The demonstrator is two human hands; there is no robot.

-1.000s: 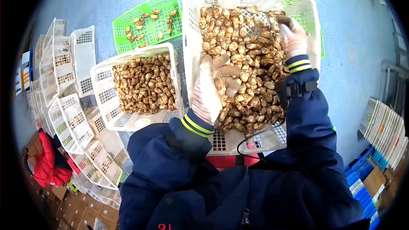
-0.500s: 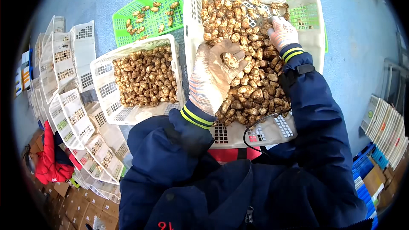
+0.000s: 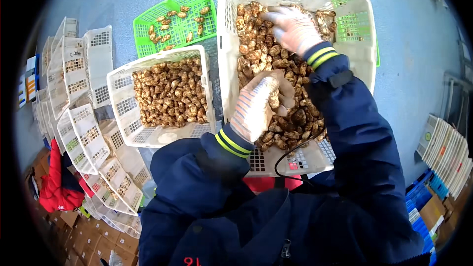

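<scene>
Head view: brown mushrooms [image 3: 281, 93] heaped in big white crate [image 3: 367, 34] straight ahead, pile thick toward near end, thinner at far end where green mesh shows through wall. Since a second ago, right hand [image 3: 291, 28] shifted from far right corner toward middle of far end, now spread flat and palm down on pile, fingers splayed; grip wide, nothing seen held. Left hand [image 3: 258, 106] moved from left wall of crate in toward centre, now cupped and tilted, knuckles up, curled loosely over a few mushrooms; whether any are actually clasped cannot be told. Suggests sorting through heap goes on, with no piece carried out just now. Both hands gloved in white knit, yellow-striped cuffs, dark blue sleeves coming up from lower edge, right forearm lying along crate's right side. Beside crate on left, smaller white crate [image 3: 120, 86] full of mushrooms. Beyond that, green tray [image 3: 148, 24] with a scattered few. Farther left, stacked empty baskets [image 3: 81, 118] on blue floor [image 3: 414, 69].
</scene>
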